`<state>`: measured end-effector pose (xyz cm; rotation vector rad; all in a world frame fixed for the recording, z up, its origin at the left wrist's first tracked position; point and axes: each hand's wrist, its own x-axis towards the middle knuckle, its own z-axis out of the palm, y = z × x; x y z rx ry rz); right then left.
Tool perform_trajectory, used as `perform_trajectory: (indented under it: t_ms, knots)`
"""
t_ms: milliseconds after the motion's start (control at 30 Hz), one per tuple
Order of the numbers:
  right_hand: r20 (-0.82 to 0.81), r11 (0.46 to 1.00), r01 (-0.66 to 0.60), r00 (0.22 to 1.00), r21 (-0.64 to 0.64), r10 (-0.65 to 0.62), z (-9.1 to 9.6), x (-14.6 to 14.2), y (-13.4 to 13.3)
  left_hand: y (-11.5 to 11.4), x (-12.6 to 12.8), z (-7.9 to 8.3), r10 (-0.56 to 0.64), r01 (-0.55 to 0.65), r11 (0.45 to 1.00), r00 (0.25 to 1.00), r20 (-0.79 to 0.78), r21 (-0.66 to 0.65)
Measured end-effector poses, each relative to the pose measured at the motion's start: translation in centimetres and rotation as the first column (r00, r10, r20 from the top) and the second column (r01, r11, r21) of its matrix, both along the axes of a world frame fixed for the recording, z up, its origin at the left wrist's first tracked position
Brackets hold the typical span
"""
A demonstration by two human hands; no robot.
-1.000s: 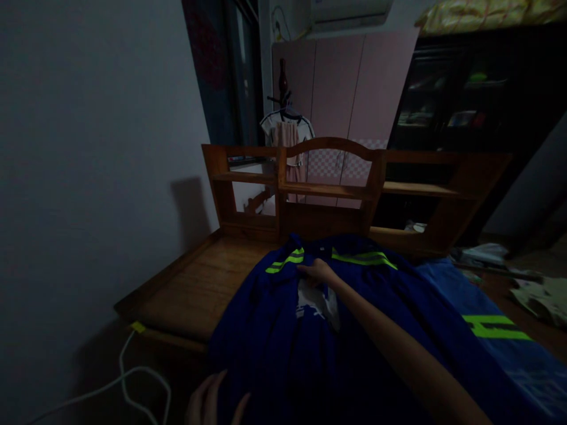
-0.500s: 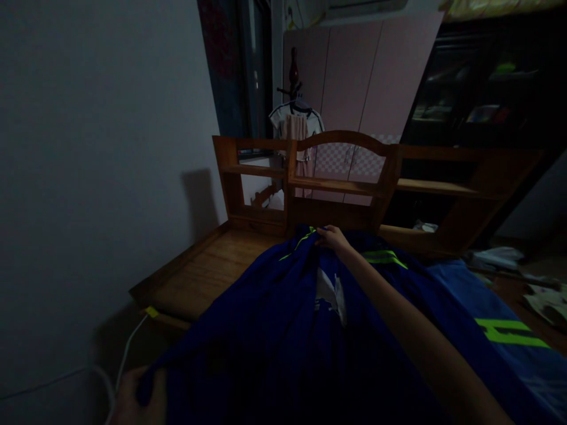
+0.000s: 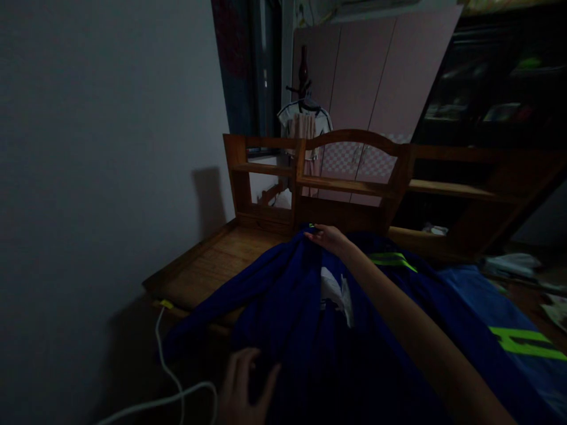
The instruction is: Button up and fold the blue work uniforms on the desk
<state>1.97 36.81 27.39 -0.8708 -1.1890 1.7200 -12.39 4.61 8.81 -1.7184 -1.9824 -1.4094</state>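
A dark blue jacket (image 3: 283,307) with neon-green stripes lies spread over the wooden bed board. My right hand (image 3: 330,238) pinches its upper edge near a green stripe, with the forearm stretched across the garment. Low in the view, my left hand (image 3: 245,386) is held with thumb and fingers apart beside the jacket's body; nothing shows between them. One sleeve (image 3: 195,321) reaches down to the left over the bed's edge. A white patch (image 3: 332,286) shows in the jacket's middle, left of my right forearm.
A wooden headboard with shelves (image 3: 345,184) stands behind the bed board (image 3: 221,260). A white cable (image 3: 166,363) hangs at lower left near the wall. Lighter blue cloth (image 3: 478,295) with green marks lies to the right. Clothes hang on a rack (image 3: 303,118) beyond.
My left hand has let go of the jacket's left sleeve and moved right. The sleeve now hangs over the bed's edge. My right hand keeps its grip; the view has shifted slightly.
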Motion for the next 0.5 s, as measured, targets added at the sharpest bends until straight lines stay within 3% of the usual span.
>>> perform_trajectory:
  t_ms: [100, 200, 333, 433, 500]
  knots:
    - [0.049, 0.999, 0.010, 0.999, 0.032, -0.011, 0.0, 0.2, 0.2, 0.4, 5.6, -5.3, 0.041, -0.044, 0.999, 0.987, -0.157, -0.019]
    - [0.130, 0.994, 0.013, 0.991, 0.109, -0.027, -0.1, 0.7, 0.2, 0.9, 6.4, -9.1, 0.140, -0.152, 0.988, 0.958, -0.251, -0.030]
    - [0.236, 0.981, 0.005, 0.971, 0.192, -0.051, -0.5, 1.4, -0.4, 1.5, 3.9, -11.3, 0.173, -0.216, 0.971, 0.931, -0.323, -0.105]
    - [0.289, 0.987, -0.076, 0.957, 0.143, 0.032, -1.3, 1.7, -0.9, 1.3, 2.2, -12.0, 0.070, -0.108, 0.987, 0.957, -0.282, -0.120]
    - [0.311, 0.991, -0.107, 0.947, 0.085, 0.075, -2.2, 1.6, -0.9, 0.9, 1.3, -12.1, -0.018, -0.007, 0.984, 0.991, -0.136, -0.180]
